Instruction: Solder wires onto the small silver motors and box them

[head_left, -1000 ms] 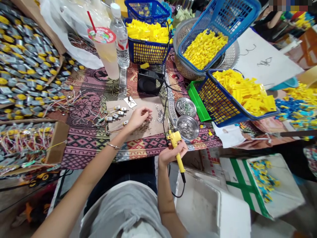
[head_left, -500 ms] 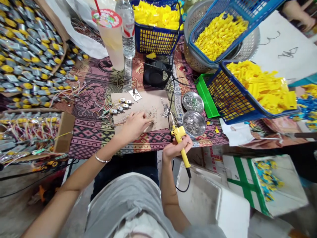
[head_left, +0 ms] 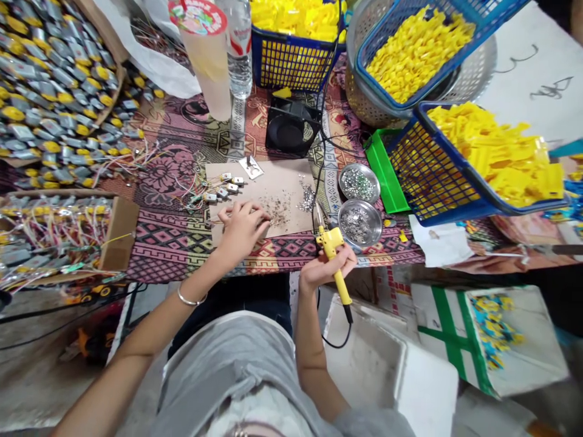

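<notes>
My left hand [head_left: 243,229] is palm down over the left front part of a cardboard sheet [head_left: 291,173], its fingers curled over something I cannot make out. Thin wires show at its left side. Just beyond it, several small motors [head_left: 222,192] with wires lie in rows. In my right hand [head_left: 325,267] is a yellow soldering iron [head_left: 336,258], its tip pointing up and away beside the sheet. Small metal bits [head_left: 307,197] and dark crumbs [head_left: 276,209] lie on the cardboard. A small white plate [head_left: 251,167] rests at its far edge.
Two metal dishes [head_left: 359,182] of small parts stand right of the sheet, near a green tray [head_left: 387,176]. Behind are a black fan [head_left: 291,130], drink cup [head_left: 207,73] and water bottle [head_left: 239,67]. Blue baskets [head_left: 437,173] hold yellow parts. A motor-filled box [head_left: 119,237] stands left.
My left hand has drawn back left, away from the dark crumbs, and its fingers are more bent. My right hand holds the soldering iron in nearly the same place. The view has shifted slightly.
</notes>
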Action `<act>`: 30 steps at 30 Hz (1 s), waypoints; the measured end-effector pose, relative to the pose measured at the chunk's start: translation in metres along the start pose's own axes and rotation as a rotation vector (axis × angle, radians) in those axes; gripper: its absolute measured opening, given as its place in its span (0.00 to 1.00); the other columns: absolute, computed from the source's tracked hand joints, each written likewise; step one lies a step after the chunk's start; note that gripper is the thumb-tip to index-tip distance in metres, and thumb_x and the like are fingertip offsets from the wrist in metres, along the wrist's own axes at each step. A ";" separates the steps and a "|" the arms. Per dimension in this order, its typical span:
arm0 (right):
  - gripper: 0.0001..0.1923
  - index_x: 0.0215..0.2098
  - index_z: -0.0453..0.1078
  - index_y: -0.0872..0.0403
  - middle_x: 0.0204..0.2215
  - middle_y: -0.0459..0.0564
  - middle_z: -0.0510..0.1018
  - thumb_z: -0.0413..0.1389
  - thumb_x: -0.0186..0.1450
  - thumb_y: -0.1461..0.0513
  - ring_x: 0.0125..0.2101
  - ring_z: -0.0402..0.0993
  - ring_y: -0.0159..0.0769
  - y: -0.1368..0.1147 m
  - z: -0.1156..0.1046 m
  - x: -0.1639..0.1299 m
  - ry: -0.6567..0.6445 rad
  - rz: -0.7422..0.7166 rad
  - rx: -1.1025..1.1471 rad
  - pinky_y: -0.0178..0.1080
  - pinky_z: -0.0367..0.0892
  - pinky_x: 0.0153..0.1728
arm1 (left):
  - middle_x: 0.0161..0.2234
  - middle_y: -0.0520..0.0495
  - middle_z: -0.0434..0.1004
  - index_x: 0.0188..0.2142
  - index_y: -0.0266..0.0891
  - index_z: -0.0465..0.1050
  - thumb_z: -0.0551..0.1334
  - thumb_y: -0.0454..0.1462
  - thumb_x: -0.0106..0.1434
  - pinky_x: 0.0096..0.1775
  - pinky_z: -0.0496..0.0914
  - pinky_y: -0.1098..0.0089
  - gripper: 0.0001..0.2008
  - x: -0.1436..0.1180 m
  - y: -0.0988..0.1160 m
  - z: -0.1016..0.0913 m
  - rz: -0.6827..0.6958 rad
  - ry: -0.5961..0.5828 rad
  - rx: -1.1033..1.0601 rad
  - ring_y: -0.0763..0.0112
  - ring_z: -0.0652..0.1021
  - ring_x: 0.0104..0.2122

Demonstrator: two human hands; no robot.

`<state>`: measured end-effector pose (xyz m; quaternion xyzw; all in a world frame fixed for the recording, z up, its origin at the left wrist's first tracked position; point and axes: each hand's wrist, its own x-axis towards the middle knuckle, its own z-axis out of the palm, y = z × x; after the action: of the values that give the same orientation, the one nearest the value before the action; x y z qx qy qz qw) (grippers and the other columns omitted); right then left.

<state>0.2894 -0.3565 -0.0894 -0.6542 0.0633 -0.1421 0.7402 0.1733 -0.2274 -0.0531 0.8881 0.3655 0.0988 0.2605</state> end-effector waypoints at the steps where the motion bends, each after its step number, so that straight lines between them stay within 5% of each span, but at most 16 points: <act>1: 0.16 0.41 0.62 0.48 0.33 0.44 0.62 0.52 0.69 0.46 0.28 0.62 0.30 0.000 0.000 0.000 0.002 0.000 0.000 0.37 0.61 0.25 | 0.54 0.42 0.80 0.47 0.44 0.84 0.64 0.37 0.76 0.60 0.53 0.44 0.08 0.001 0.001 0.001 -0.007 0.008 0.013 0.47 0.70 0.59; 13: 0.15 0.40 0.63 0.49 0.34 0.45 0.64 0.52 0.68 0.46 0.28 0.62 0.30 -0.006 0.002 -0.001 0.025 0.010 0.000 0.37 0.62 0.24 | 0.50 0.44 0.84 0.47 0.45 0.81 0.61 0.38 0.79 0.59 0.52 0.43 0.09 0.001 0.011 0.002 0.105 -0.068 0.045 0.49 0.72 0.56; 19: 0.13 0.40 0.63 0.48 0.33 0.44 0.62 0.53 0.67 0.49 0.28 0.62 0.30 -0.005 0.002 0.000 0.030 0.001 0.029 0.36 0.61 0.25 | 0.53 0.42 0.82 0.51 0.46 0.82 0.56 0.34 0.79 0.60 0.51 0.42 0.14 0.048 0.031 0.009 0.257 -0.064 0.083 0.50 0.73 0.57; 23: 0.12 0.39 0.62 0.48 0.35 0.46 0.64 0.52 0.69 0.49 0.30 0.64 0.31 -0.002 -0.001 0.000 0.024 -0.021 0.001 0.38 0.64 0.29 | 0.52 0.42 0.82 0.46 0.44 0.83 0.62 0.33 0.76 0.62 0.49 0.42 0.09 0.082 0.028 0.020 0.421 -0.129 0.163 0.49 0.71 0.58; 30: 0.11 0.39 0.63 0.48 0.34 0.45 0.64 0.53 0.69 0.50 0.28 0.62 0.30 0.001 -0.003 0.001 0.019 -0.012 0.046 0.38 0.62 0.28 | 0.51 0.40 0.81 0.45 0.42 0.81 0.63 0.36 0.76 0.60 0.51 0.46 0.07 0.091 0.017 0.028 0.491 -0.106 0.230 0.50 0.71 0.58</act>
<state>0.2897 -0.3598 -0.0908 -0.6358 0.0633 -0.1542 0.7537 0.2584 -0.1848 -0.0690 0.9778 0.1338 0.0701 0.1451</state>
